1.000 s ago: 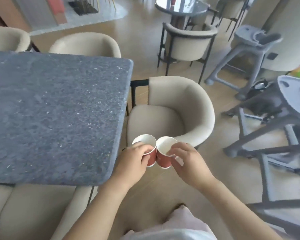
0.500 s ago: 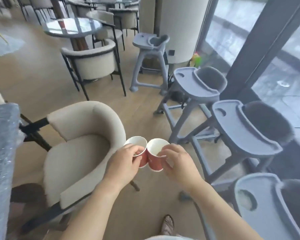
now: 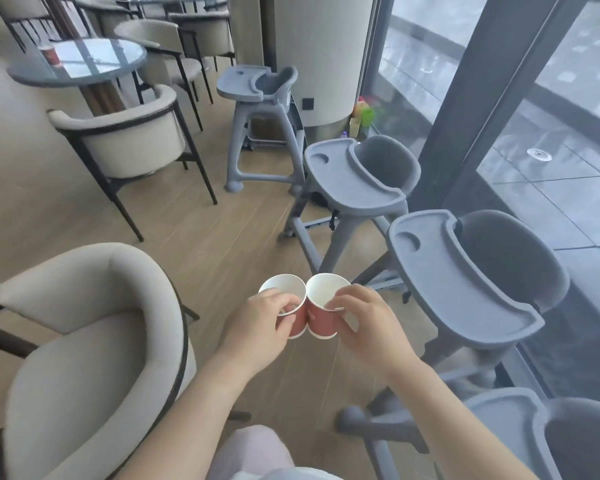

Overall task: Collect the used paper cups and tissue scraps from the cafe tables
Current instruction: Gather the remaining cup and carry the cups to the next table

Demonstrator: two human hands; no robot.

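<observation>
gripping touching red cups: left hand (image 3: 262,320) one (image 3: 284,306); right hand (image 3: 368,323) another (image 3: 323,310); fingers hide rims

A round glass-topped bench (image 3: 94,69) stands at the far left. One red paper cup (image 3: 51,56) sits on it.

Just left of my hands sits a cream armchair (image 3: 84,344) with a dark frame. To their right stands a grey high chair (image 3: 465,282) with a tray, a second one (image 3: 357,181) beyond it and a third (image 3: 257,88) further ahead near a white column (image 3: 319,57). Another grey tray (image 3: 510,434) shows below my right arm. Far ahead on my left is a round glass-topped table (image 3: 94,64) ringed by cream chairs (image 3: 129,140). Wood flooring (image 3: 222,244) runs beneath; tall windows (image 3: 551,116) fill the right side.
</observation>
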